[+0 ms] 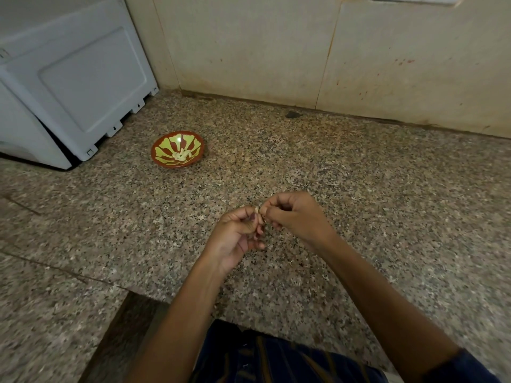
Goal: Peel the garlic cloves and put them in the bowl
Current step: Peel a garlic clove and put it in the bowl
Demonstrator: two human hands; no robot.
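1. No brand, label or readable writing shows anywhere; the white appliance (69, 78) at the far left turns a plain panelled back to the camera, with only small arrow marks near its lower tabs
2. A garlic clove (257, 210) sits between the two hands, above the speckled granite worktop (359, 189), a pale tip of it showing at the fingertips
3. The left hand (237, 236) has its grip closed on the clove, fingers curled and palm turned partly upward, thumb and forefinger meeting at the clove
4. The right hand (297, 217) also grips it, thumb and bent fingers pinching at the same spot from the other side; how much of the skin is off is too small to tell
5. The bowl (178, 149), red-brown with a yellow-green flower pattern, stands on the worktop well apart from the hands, farther back and to the left, just beside the appliance's corner
6. Peeled garlic cloves (181, 156), pale and curved, lie in a small heap at the bottom of the bowl
7. Beige wall tiles (276, 51) rise behind the worktop, with small red specks on the right
8. Dark striped clothing (276, 360) shows at the lower edge, between the forearms
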